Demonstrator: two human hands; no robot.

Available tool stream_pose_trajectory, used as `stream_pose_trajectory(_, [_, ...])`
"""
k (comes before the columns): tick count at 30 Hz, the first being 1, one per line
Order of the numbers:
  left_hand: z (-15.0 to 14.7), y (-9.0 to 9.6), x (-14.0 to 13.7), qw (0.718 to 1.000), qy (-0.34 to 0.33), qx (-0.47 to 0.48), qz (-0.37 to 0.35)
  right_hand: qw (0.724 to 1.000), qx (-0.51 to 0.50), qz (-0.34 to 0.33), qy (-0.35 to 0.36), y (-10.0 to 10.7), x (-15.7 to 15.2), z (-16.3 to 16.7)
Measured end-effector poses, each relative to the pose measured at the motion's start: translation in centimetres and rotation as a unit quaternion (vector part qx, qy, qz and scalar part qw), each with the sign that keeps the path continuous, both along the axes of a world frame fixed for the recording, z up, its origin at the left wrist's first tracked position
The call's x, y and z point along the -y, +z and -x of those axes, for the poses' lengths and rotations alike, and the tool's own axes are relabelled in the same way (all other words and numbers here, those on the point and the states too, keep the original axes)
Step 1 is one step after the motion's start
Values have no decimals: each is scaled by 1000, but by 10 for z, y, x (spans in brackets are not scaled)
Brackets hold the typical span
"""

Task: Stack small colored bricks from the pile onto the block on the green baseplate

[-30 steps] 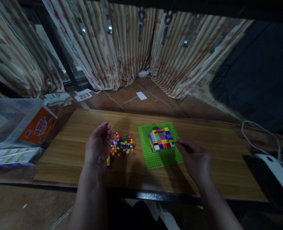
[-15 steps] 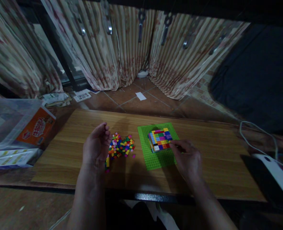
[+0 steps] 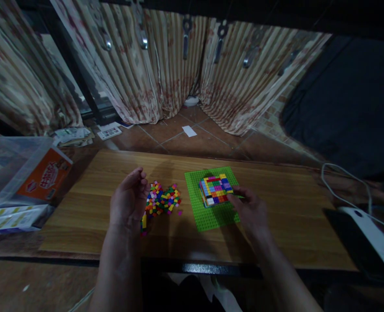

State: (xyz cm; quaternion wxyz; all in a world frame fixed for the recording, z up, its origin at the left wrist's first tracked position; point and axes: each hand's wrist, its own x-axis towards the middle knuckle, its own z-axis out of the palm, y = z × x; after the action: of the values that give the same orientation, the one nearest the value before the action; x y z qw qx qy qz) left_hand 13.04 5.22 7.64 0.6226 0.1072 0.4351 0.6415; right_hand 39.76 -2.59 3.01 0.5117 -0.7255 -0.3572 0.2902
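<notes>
A block of stacked toy bricks (image 3: pixel 215 188) in many colours sits on a green baseplate (image 3: pixel 198 220). My right hand (image 3: pixel 251 208) is at its right near corner, thumb and forefinger closed about a small yellow brick (image 3: pixel 230 192) there. Whether that brick is seated on the stack is too small to make out. To the left, my left hand (image 3: pixel 129 197) is held palm up above the table with loosely curled fingers, and nothing shows in it. Beside it lies a pile of loose small bricks (image 3: pixel 162 199), partly hidden by the hand.
The wooden table (image 3: pixel 296 216) carries all this. At left stand a clear plastic bin (image 3: pixel 13 169) with an orange label and a flat box (image 3: pixel 16 216). A white device (image 3: pixel 367 229) with a cable lies at the right end. Curtains (image 3: pixel 166 73) hang beyond.
The view has shifted slightly. My right thumb and forefinger remain at the stack's right near corner, a little farther apart. The left hand keeps its pose.
</notes>
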Motion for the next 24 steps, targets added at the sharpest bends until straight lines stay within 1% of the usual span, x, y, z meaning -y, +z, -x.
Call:
stream_pose_trajectory(3, [0,1,0,1000,2,-4,1,999,-39,12,14,-2,0,0])
stream_pose_trajectory(10, [0,1,0,1000,2,-5,3,997,-72,-3,10,-2,0,2])
stream_pose_trajectory(24, [-2,1,-1,1000,0,-8,6,999,-32,6,-12,-3,-1,6])
